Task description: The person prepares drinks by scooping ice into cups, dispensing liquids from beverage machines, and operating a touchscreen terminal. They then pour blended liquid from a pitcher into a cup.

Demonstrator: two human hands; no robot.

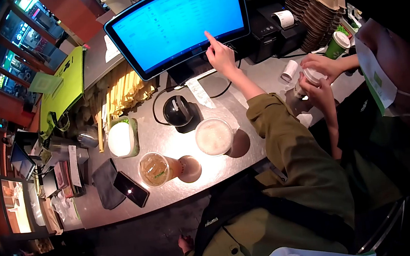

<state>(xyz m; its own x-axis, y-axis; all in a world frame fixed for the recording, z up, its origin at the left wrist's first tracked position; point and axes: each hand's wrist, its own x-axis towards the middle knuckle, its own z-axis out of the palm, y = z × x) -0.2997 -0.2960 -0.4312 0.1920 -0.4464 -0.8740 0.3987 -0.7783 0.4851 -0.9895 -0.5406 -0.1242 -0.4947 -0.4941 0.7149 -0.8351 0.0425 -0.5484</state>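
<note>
My right hand reaches over the counter in an olive sleeve. Its index finger is stretched out to the lower part of a lit blue touchscreen, other fingers loosely bent, nothing held. Low beside my body hangs my left hand, small and dark; its fingers do not show clearly. Below the screen sit a black rounded scanner and a printed paper slip. Nearer me stand a cup with a pale foamy top and a clear cup of amber drink.
At the right, a co-worker's hands hold a lidded cup. Behind them are a receipt printer, stacked cardboard cup carriers and a green cup. Leftward lie a phone, dark pouch, white-topped container and yellow-green bag.
</note>
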